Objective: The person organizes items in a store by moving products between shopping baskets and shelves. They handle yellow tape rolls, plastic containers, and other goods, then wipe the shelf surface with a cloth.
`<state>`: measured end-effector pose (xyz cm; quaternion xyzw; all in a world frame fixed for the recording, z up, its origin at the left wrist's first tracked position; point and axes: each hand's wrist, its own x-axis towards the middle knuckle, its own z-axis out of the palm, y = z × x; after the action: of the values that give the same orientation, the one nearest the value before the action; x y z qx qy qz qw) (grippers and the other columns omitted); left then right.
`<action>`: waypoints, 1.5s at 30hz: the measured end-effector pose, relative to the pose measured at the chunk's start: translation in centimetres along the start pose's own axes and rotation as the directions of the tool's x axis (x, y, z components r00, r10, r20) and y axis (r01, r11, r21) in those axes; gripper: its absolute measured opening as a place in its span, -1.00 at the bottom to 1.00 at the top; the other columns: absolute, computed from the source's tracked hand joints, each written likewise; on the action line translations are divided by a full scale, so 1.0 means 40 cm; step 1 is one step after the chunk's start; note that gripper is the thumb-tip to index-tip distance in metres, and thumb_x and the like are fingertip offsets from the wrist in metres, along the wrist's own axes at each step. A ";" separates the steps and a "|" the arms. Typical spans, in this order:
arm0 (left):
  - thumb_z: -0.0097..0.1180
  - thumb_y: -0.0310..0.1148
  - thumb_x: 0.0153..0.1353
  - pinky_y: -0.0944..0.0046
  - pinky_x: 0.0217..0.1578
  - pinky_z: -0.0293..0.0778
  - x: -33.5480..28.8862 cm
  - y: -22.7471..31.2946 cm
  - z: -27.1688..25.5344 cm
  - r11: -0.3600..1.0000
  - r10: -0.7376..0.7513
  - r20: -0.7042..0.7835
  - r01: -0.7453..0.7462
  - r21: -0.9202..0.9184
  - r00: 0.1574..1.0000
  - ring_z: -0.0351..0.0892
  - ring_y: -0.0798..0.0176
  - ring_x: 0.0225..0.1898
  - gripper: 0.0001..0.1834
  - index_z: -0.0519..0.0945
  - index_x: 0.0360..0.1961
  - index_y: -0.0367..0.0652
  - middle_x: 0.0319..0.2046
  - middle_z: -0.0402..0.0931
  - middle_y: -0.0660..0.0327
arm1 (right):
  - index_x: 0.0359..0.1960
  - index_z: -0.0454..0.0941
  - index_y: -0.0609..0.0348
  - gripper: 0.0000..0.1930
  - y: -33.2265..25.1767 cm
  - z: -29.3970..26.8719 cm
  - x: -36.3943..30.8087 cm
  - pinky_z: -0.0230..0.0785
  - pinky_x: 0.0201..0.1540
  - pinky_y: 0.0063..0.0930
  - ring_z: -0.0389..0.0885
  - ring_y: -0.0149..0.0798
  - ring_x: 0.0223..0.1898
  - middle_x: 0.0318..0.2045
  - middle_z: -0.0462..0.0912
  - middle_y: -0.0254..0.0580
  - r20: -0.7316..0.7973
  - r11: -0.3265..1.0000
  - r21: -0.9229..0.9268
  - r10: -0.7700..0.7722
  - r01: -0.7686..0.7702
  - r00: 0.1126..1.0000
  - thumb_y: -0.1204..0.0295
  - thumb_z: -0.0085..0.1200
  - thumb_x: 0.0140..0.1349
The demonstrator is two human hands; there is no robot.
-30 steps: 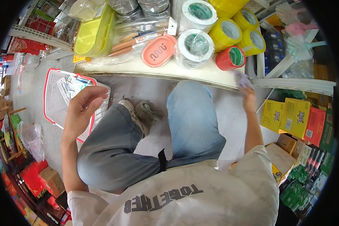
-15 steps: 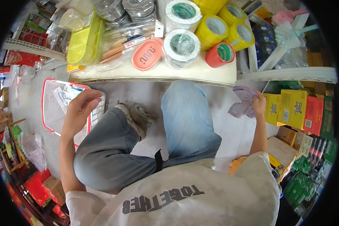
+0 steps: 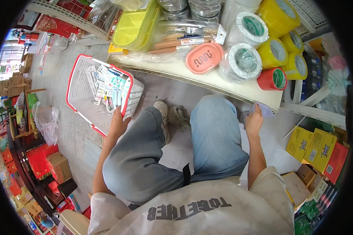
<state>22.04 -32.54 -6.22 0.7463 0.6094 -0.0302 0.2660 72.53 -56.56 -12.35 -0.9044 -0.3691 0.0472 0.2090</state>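
white shelf [image 3: 259, 97] overhangs pale floor [image 3: 274, 137] near lilac cloth [image 3: 267, 110].

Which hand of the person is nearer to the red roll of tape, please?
Right. The right hand holds a purple cloth below and slightly left of the red roll of tape in view; the left hand is much farther left, at the basket.

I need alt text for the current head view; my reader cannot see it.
A person's right hand holds a lilac cloth near the edge of a shelf with tape rolls; the left hand is at the red rim of a shopping basket containing small packages.
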 end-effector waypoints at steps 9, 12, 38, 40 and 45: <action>-0.01 -0.47 0.32 -0.19 -0.21 0.44 0.014 -0.047 0.055 0.999 -0.049 -0.146 0.047 -0.018 0.988 0.53 -0.42 -0.11 -0.70 0.48 0.07 -0.22 -0.21 0.57 -0.31 | -0.12 0.64 0.26 -0.66 0.268 -0.092 -0.046 0.47 -0.11 -0.12 0.66 0.17 -0.25 -0.29 0.69 0.20 -0.148 0.857 0.285 0.483 -0.430 0.863 0.64 -0.10 0.10; 0.03 -0.41 0.33 -0.18 -0.23 0.45 0.035 -0.100 0.081 0.998 -0.040 -0.157 0.048 0.047 0.987 0.54 -0.42 -0.15 -0.69 0.48 0.07 -0.23 -0.26 0.58 -0.29 | -0.17 0.66 0.25 -0.68 0.375 -0.174 -0.064 0.48 -0.14 -0.15 0.68 0.10 -0.29 -0.33 0.71 0.12 -0.345 0.772 0.231 0.634 -0.592 0.692 0.64 -0.11 0.09; 0.04 -0.26 0.32 -0.17 -0.27 0.46 0.072 -0.175 0.092 0.998 -0.026 -0.166 0.034 0.046 0.986 0.59 -0.36 -0.20 -0.67 0.50 0.06 -0.12 -0.24 0.61 -0.20 | 0.04 0.50 0.49 -0.54 0.028 0.049 -0.013 0.48 -0.01 -0.05 0.57 0.30 -0.06 0.02 0.49 0.28 -0.160 0.990 0.086 0.124 -0.111 0.979 0.76 -0.02 0.02; 0.03 -0.26 0.31 -0.17 -0.27 0.46 0.071 -0.168 0.088 0.996 -0.040 -0.156 0.053 0.078 0.987 0.59 -0.36 -0.19 -0.67 0.49 0.06 -0.11 -0.24 0.61 -0.20 | 0.07 0.51 0.42 -0.52 0.032 0.049 -0.021 0.48 0.02 -0.06 0.57 0.27 -0.02 0.07 0.48 0.27 -0.151 0.988 0.116 0.118 -0.101 0.981 0.76 -0.03 0.02; 0.04 -0.25 0.29 -0.20 -0.29 0.45 0.087 -0.206 0.104 0.996 -0.028 -0.168 0.042 0.077 0.985 0.59 -0.36 -0.20 -0.67 0.48 0.05 -0.09 -0.25 0.61 -0.19 | -0.01 0.61 0.29 -0.56 0.108 -0.009 -0.042 0.47 0.07 -0.16 0.59 0.20 0.00 0.05 0.57 0.18 -0.057 0.962 0.271 0.047 -0.030 0.997 0.75 -0.10 0.07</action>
<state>16.46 -30.29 -14.04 0.7454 0.6408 0.0033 0.1835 74.21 -60.60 -13.93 -0.8756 -0.3348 0.0724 0.3407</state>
